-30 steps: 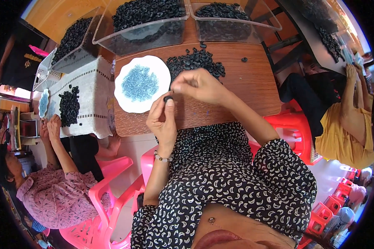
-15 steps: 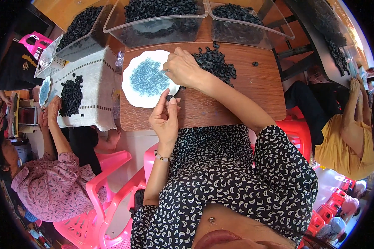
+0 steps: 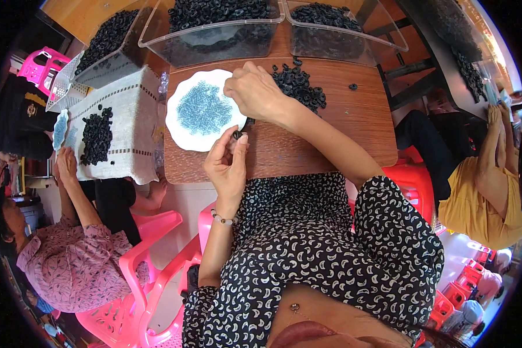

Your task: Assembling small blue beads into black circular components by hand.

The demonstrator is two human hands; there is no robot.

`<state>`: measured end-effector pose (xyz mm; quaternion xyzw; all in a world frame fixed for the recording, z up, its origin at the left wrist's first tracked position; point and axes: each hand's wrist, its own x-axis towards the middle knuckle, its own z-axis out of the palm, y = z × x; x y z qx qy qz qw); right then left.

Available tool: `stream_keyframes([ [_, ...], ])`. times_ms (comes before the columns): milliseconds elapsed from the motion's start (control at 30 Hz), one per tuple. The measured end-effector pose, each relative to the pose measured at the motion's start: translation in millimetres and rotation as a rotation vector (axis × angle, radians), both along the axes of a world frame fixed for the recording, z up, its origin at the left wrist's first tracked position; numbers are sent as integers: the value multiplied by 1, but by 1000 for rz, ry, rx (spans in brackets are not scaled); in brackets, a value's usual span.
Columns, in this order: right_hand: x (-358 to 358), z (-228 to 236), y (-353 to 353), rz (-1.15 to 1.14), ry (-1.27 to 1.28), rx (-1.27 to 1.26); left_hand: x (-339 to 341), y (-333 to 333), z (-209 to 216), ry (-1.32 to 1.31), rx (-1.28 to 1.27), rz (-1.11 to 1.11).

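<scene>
My left hand (image 3: 226, 169) is closed, pinching a small black ring (image 3: 237, 134) between thumb and fingertips just off the near right rim of a white scalloped plate (image 3: 175, 129). On the plate lies a heap of tiny clear-blue pieces (image 3: 205, 109). My right hand (image 3: 256, 94) is bent down over the plate's right rim, its fingers drawn together. Whatever those fingers may hold is hidden beneath them. Beyond my right wrist, a pile of black rings (image 3: 300, 86) rests on the brown wooden table (image 3: 330, 136).
Clear plastic bins (image 3: 214, 49) of black rings stand along the far edge. One loose ring (image 3: 352, 87) lies to the right. At left, a person in a pink patterned shirt (image 3: 81, 267) works at a cloth-covered table (image 3: 130, 127); another in yellow (image 3: 481, 197) sits right.
The view has shifted slightly. My hands keep nearly the same places, the left still pinching the ring. The left neighbour's hands have drawn slightly away from their black pile.
</scene>
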<state>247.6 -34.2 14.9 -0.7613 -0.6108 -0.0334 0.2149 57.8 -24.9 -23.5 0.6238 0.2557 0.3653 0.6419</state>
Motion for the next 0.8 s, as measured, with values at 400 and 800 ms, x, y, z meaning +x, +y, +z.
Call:
stream_keyframes([
  [400, -18, 59, -52, 279, 374, 20, -2, 21, 21, 119, 521, 113],
  [800, -26, 56, -74, 195, 197, -30, -3, 12, 23, 224, 724, 51],
])
